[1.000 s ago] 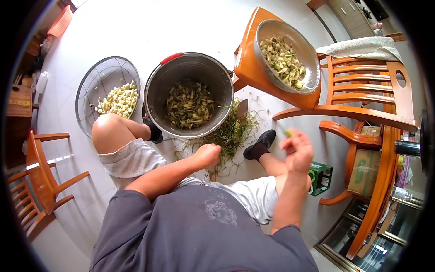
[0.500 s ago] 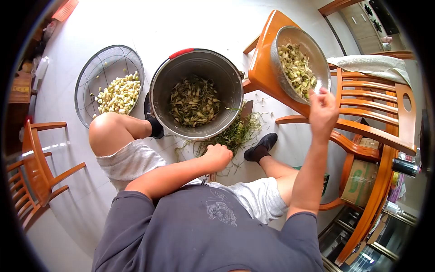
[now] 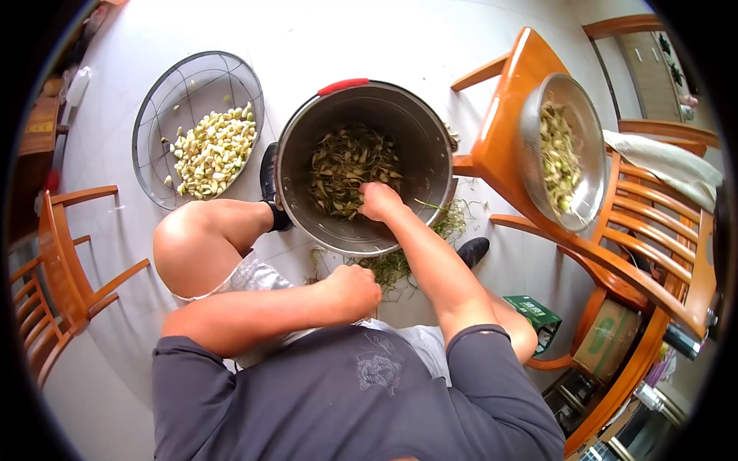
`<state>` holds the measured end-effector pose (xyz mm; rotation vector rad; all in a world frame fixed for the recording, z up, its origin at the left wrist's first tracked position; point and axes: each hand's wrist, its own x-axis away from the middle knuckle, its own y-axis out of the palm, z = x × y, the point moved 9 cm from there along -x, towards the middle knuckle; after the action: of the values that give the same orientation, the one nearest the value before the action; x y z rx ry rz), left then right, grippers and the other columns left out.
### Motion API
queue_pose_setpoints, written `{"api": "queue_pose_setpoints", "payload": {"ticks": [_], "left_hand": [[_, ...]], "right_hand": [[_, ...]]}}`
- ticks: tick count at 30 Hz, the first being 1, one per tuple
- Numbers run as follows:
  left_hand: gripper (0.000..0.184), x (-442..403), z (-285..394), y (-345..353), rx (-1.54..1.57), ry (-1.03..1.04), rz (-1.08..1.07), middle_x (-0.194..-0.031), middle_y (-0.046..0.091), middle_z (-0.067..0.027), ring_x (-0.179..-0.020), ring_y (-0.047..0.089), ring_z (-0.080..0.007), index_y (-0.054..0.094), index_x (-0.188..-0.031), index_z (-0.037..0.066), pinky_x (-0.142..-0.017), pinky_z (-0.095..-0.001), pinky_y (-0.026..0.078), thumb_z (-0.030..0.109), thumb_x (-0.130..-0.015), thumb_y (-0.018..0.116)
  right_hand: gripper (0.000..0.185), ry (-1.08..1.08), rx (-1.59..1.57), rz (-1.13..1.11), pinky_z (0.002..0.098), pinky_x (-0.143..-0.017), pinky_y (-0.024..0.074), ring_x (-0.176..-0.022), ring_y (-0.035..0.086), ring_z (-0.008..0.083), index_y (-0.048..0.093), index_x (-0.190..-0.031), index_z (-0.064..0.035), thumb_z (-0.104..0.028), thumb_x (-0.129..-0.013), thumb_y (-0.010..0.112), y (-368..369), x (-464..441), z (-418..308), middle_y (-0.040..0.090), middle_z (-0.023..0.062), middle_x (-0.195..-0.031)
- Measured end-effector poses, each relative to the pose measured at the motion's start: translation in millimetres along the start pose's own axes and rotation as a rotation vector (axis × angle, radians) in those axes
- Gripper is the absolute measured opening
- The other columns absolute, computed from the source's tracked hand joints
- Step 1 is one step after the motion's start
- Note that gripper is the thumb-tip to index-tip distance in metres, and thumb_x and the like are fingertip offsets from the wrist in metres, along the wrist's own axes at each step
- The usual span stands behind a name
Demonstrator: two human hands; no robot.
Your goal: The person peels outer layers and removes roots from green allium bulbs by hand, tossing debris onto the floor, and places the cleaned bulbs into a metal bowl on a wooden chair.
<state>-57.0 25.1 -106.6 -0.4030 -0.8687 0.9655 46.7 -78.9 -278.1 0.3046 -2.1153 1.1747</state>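
Inside a deep metal pot (image 3: 288, 173) with a red-sleeved handle, small pale bulbs (image 3: 342, 165) lie heaped with their thin green stalks. My right hand (image 3: 380, 202) reaches over the near rim into that heap, its fingers curled down on the stalked bulbs and the tips partly hidden. In front of my lap, my left hand (image 3: 352, 293) is a closed fist; whatever it may hold is hidden. Cut green stalks (image 3: 392, 270) are strewn on the floor between the fist and the pot. A metal strainer (image 3: 590, 165) with trimmed bulbs (image 3: 559, 154) tilts on an orange wooden stool (image 3: 496, 138).
To the pot's left, a round wire-mesh basket (image 3: 150, 127) carries peeled white pieces (image 3: 219, 146). Wooden chairs stand at the far left (image 3: 73, 261) and right (image 3: 653, 230). A green box (image 3: 534, 315) sits by my right knee. My feet flank the pot.
My right hand has moved from the strainer's edge left and down into the pot. My left fist has drawn back slightly toward me. The whole view has shifted a little.
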Motion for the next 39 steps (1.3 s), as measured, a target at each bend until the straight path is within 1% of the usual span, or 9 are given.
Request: {"api": "queue_pose_setpoints", "payload": {"ticks": [7, 10, 16, 22, 23, 24, 27, 35, 39], "left_hand": [[0.021, 12.8, -5.0, -14.5, -0.081, -0.035, 0.114, -0.084, 0.061, -0.014, -0.077, 0.061, -0.0246, 0.063, -0.089, 0.0, -0.06, -0.0344, 0.05, 0.016, -0.078, 0.055], [0.021, 18.7, -4.9, -21.3, -0.085, -0.01, 0.209, -0.083, 0.061, -0.0136, -0.075, 0.06, -0.0239, 0.063, -0.088, 0.0, -0.058, -0.034, 0.048, 0.017, -0.078, 0.055], [0.02, 19.3, -11.8, -24.0, -0.077, -0.061, 0.228, -0.084, 0.061, -0.0136, -0.078, 0.061, -0.0246, 0.063, -0.087, 0.0, -0.061, -0.0352, 0.049, 0.016, -0.078, 0.055], [0.021, 15.5, -9.0, -15.5, -0.043, -0.02, 0.183, -0.085, 0.062, -0.0134, -0.081, 0.062, -0.0253, 0.064, -0.089, 0.0, -0.062, -0.0361, 0.051, 0.015, -0.077, 0.057], [0.021, 15.3, -9.1, -15.2, -0.019, -0.015, 0.164, -0.086, 0.063, -0.0138, -0.082, 0.062, -0.0261, 0.065, -0.09, 0.001, -0.063, -0.0368, 0.052, 0.015, -0.077, 0.057], [0.021, 13.9, -9.1, -15.0, -0.034, -0.011, 0.172, -0.086, 0.063, -0.0141, -0.083, 0.062, -0.0266, 0.065, -0.09, 0.001, -0.064, -0.0373, 0.052, 0.015, -0.077, 0.056], [0.021, 7.8, -11.1, -15.3, -0.075, -0.038, 0.165, -0.089, 0.062, -0.0156, -0.084, 0.062, -0.0289, 0.065, -0.091, 0.001, -0.067, -0.0396, 0.052, 0.014, -0.078, 0.055], [0.024, 17.8, -48.9, -62.6, 0.039, -0.299, 0.282, -0.1, 0.063, -0.0187, -0.095, 0.063, -0.0325, 0.066, -0.099, 0.003, -0.078, -0.041, 0.053, 0.013, -0.081, 0.055], [0.03, 35.5, -77.9, -79.9, 0.165, -0.446, 0.317, -0.101, 0.063, -0.0206, -0.094, 0.064, -0.0338, 0.065, -0.1, 0.001, -0.082, -0.0419, 0.051, 0.026, -0.083, 0.062]], "right_hand": [[0.091, 0.05, 0.347, -0.009, 0.0483, -0.092, 0.0466, -0.126, 0.035, 0.0471, 0.029, -0.144, -0.0063, -0.024, -0.069, 0.078, 45.6, -32.9, -10.7, 0.027, 0.0305, -0.141], [0.078, 0.008, 0.348, 0.114, 0.0483, -0.089, 0.0487, -0.123, 0.04, 0.046, 0.039, -0.137, -0.0056, -0.022, -0.071, 0.076, 59.9, -46.7, -1.6, 0.034, 0.0278, -0.137], [0.056, 0.024, 0.308, -0.113, 0.0437, -0.085, 0.0506, -0.108, 0.056, 0.0388, 0.052, -0.127, -0.0036, -0.016, -0.074, 0.064, 49.8, -44.8, 4.5, 0.056, 0.0219, -0.117], [0.05, 0.072, -0.369, 0.123, 0.0375, -0.085, 0.0488, -0.098, 0.063, 0.0333, 0.062, -0.113, -0.0004, -0.016, -0.066, 0.067, -33.3, -7.8, 31.5, 0.066, 0.0215, -0.101], [0.044, 0.097, -0.477, 0.133, 0.0356, -0.079, 0.0499, -0.088, 0.066, 0.0274, 0.064, -0.108, 0.0008, -0.014, -0.066, 0.066, -42.6, 0.7, 37.9, 0.068, 0.0189, -0.093], [0.035, 0.072, -0.592, 0.12, 0.0289, -0.066, 0.0499, -0.074, 0.061, 0.0156, 0.063, -0.102, 0.0002, -0.01, -0.068, 0.065, -52.8, 11.0, 37.2, 0.065, 0.0059, -0.084], [0.028, 0.115, -0.813, 0.057, 0.0235, -0.055, 0.0488, -0.071, 0.058, 0.0089, 0.061, -0.101, -0.003, -0.006, -0.073, 0.064, -87.4, 49.4, 25.5, 0.063, 0.0011, -0.085], [0.035, -0.148, -1.427, 0.092, 0.0294, -0.063, 0.0562, -0.081, 0.063, 0.015, 0.053, -0.113, -0.0006, -0.001, -0.079, 0.06, -152.8, 124.4, -10.8, 0.063, 0.0069, -0.097], [0.037, -0.051, -1.296, 0.243, 0.0286, -0.064, 0.0575, -0.083, 0.064, 0.0193, 0.05, -0.115, 0.0006, 0.0, -0.08, 0.058, -144.0, 121.2, 12.5, 0.061, 0.0103, -0.103]]}}
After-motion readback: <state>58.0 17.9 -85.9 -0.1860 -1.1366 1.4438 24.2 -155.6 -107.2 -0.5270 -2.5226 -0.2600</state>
